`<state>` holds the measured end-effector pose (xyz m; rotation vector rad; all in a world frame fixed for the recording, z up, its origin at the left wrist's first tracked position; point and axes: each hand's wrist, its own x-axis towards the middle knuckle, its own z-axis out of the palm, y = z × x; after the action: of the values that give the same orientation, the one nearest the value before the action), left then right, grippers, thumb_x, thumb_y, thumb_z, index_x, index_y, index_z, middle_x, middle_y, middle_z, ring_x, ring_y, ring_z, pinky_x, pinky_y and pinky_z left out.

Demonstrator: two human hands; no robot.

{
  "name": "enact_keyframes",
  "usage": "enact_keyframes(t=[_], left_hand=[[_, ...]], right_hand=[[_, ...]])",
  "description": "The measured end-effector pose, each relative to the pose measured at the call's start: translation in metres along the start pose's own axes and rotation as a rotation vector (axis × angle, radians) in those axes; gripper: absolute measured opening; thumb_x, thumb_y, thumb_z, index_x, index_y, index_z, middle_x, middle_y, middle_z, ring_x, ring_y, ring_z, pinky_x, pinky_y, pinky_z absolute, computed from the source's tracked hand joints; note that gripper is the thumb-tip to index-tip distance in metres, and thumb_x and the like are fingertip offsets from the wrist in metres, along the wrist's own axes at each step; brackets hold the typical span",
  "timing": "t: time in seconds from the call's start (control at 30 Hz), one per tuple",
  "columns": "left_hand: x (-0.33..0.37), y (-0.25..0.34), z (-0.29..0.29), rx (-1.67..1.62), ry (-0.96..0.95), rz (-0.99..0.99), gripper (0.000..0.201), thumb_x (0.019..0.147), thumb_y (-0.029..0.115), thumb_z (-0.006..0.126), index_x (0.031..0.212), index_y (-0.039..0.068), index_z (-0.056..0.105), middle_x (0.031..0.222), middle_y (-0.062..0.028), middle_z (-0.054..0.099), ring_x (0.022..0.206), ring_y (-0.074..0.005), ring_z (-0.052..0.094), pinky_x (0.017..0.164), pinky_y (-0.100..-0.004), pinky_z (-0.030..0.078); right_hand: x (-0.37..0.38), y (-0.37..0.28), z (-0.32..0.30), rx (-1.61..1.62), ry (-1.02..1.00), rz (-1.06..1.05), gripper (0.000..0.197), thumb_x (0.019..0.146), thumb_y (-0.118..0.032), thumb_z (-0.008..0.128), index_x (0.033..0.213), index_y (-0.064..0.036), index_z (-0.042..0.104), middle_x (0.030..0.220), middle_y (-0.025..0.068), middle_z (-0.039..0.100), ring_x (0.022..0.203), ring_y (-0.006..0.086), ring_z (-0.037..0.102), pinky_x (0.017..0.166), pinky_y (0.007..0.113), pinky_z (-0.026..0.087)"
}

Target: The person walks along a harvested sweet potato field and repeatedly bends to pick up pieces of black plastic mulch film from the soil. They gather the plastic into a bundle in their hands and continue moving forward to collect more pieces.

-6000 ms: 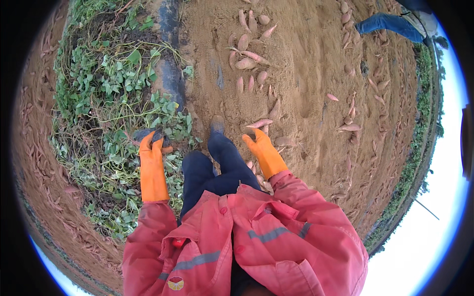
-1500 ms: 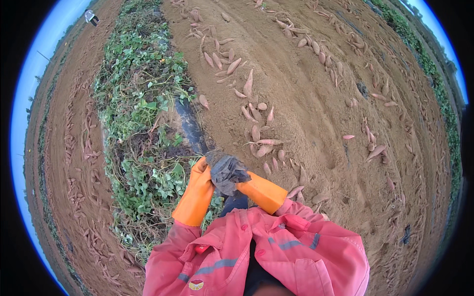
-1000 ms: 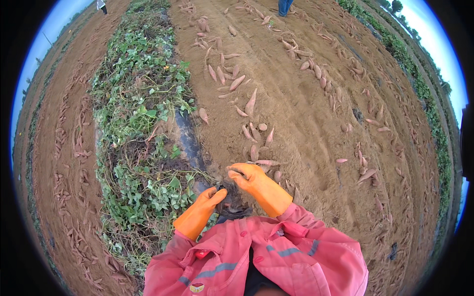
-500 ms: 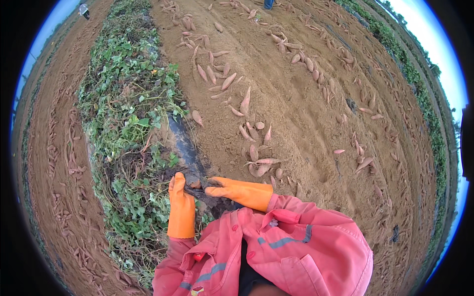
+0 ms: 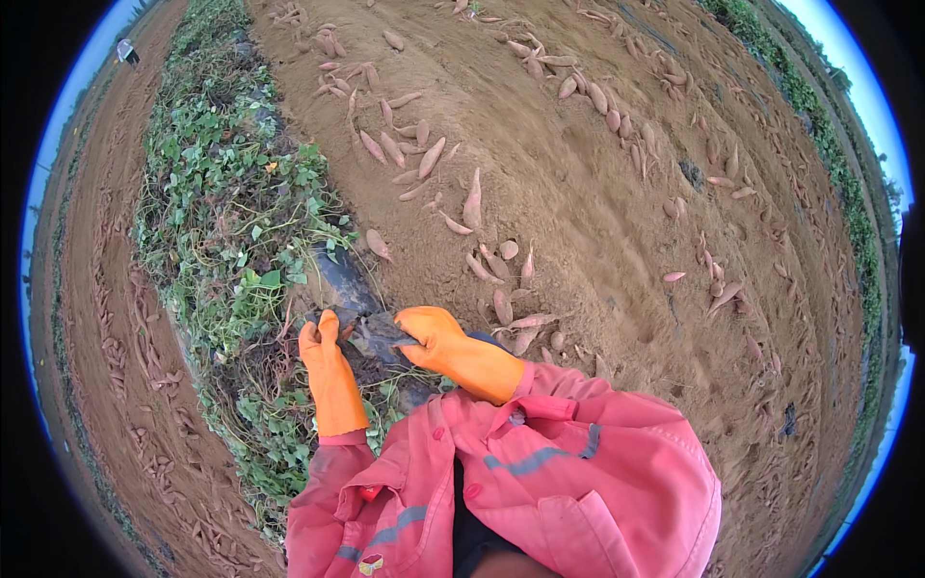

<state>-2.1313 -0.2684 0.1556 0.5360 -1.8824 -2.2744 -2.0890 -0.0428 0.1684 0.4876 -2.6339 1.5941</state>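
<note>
Both of my hands wear orange rubber gloves and meet over a dark, soil-smeared sheet of black plastic film. My right hand is closed on the film's right side, pinching it between thumb and fingers. On the other side my left hand has its fingertips closed at the film's left edge. Beyond my hands, more of the black film lies stretched along the soil ridge. Green leafy vines crowd against my left hand. Some of the film under my fingers is hidden.
Sweet potatoes lie in rows on the brown soil to the right and ahead. Another row runs along the far left. A person is in the distance at upper left.
My hands and the film have moved slightly left and up in view. My right hand has lifted its side of the film, and the sheet looks more spread between my hands.
</note>
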Motion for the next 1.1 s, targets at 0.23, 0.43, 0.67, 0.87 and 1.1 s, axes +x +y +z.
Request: enact_keyframes(t=[0.23,0.43,0.67,0.87,1.1], left_hand=[[0.028,0.016,0.13,-0.189,-0.339,-0.594,0.042,0.103,0.042,0.066,0.122,0.006,0.061,0.106,-0.0069,0.07,0.089,-0.0198,0.067,0.073,-0.0358,0.052],[0.044,0.025,0.175,0.572,-0.595,0.007,0.059,0.083,0.041,0.089,0.113,0.0,0.06,0.102,-0.0104,0.069,0.088,-0.0182,0.066,0.079,-0.0367,0.055],[0.125,-0.041,0.205,0.794,-0.473,0.117,0.054,0.081,0.037,0.084,0.115,0.0,0.064,0.107,-0.0179,0.07,0.103,-0.031,0.069,0.091,-0.0439,0.053],[0.26,-0.097,0.246,0.3,-0.467,-0.353,0.03,0.092,0.02,0.077,0.114,0.003,0.067,0.109,-0.0083,0.073,0.101,-0.0188,0.069,0.09,-0.0345,0.054],[0.45,-0.147,0.263,-0.271,-0.082,-0.746,0.02,0.096,0.007,0.068,0.115,0.002,0.068,0.115,-0.0081,0.073,0.106,-0.0205,0.071,0.097,-0.0341,0.054]], right_hand=[[0.077,-0.014,-0.063,0.463,0.371,0.171,0.024,0.098,-0.014,0.069,0.12,-0.0049,0.068,0.109,0.01,0.071,0.102,0.0243,0.071,0.092,0.037,0.056],[0.119,-0.023,-0.107,1.186,0.544,0.732,0.037,0.105,-0.037,0.069,0.128,-0.0078,0.066,0.106,0.0014,0.069,0.092,0.0125,0.065,0.081,0.03,0.054],[0.182,0.022,-0.113,1.067,0.435,0.698,0.045,0.103,-0.037,0.07,0.135,-0.0054,0.063,0.113,0.002,0.069,0.101,0.0122,0.063,0.09,0.031,0.051],[0.287,0.071,-0.128,0.974,0.326,0.73,0.063,0.109,-0.039,0.061,0.154,0.0022,0.047,0.143,0.0115,0.059,0.131,0.0191,0.055,0.113,0.033,0.042],[0.461,0.174,-0.139,0.684,0.363,0.776,0.054,0.108,-0.033,0.064,0.148,0.0008,0.054,0.137,0.0082,0.062,0.126,0.0171,0.056,0.111,0.032,0.042]])
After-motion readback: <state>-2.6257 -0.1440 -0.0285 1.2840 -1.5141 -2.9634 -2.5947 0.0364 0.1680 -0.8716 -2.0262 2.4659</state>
